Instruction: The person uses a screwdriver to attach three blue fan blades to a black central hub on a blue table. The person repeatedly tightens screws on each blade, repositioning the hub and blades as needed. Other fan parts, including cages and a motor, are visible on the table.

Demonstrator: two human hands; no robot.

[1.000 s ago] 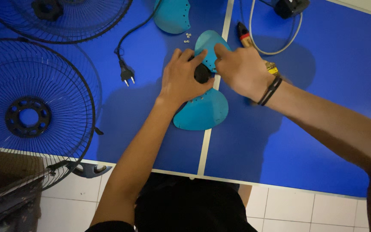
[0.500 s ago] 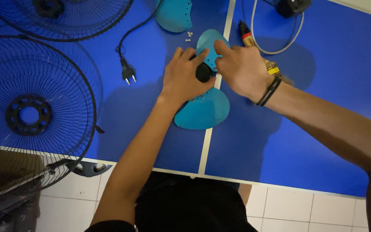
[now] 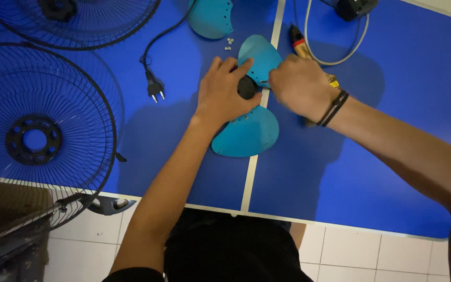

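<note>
A person's two bare hands work over a teal plastic fan blade assembly lying on a blue surface, straddling the pale seam between its two panels. The left hand rests flat over the black round hub, fingers spread across it and onto the upper blade, pressing rather than clasping; most of the hub is hidden beneath the palm. The right hand, a black band at the wrist, is curled in a clenched grip at the hub's right edge, but what it pinches cannot be made out, blurred and covered by its own knuckles.

A yellow-handled screwdriver with a red and black collar lies just behind the right hand, its lower part hidden under it. A few small silver screws sit just above the upper blade. A separate teal plastic blade is cut off by the top edge. A black two-pin power plug on its cord lies left of the hands. A round black wire fan guard overhangs the surface's left edge, and a second wire guard is cropped at the top. A white looped cable runs to a dark object at the top, only partly in view.
</note>
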